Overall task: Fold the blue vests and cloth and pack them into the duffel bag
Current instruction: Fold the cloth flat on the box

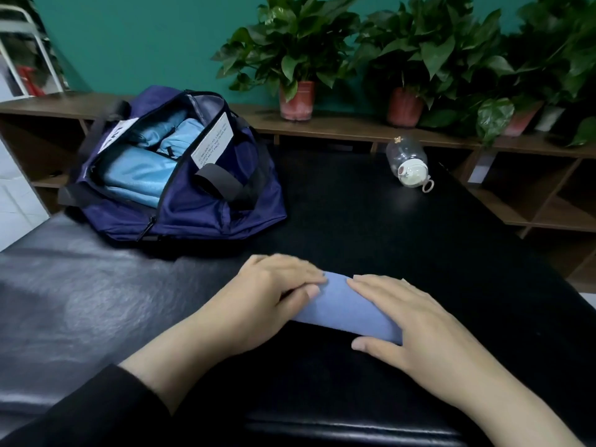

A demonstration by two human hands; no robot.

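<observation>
Black padded table carries the unzipped duffel bag, with folded vests inside. Left hand and right hand press flat, fingers straight, on the folded cloth.

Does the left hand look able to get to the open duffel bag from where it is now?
Probably yes. The left hand presses on the folded cloth, and only bare black table lies between it and the duffel bag, whose zipped top gapes open toward the person.

Duffel bag labels' print illegible
</observation>
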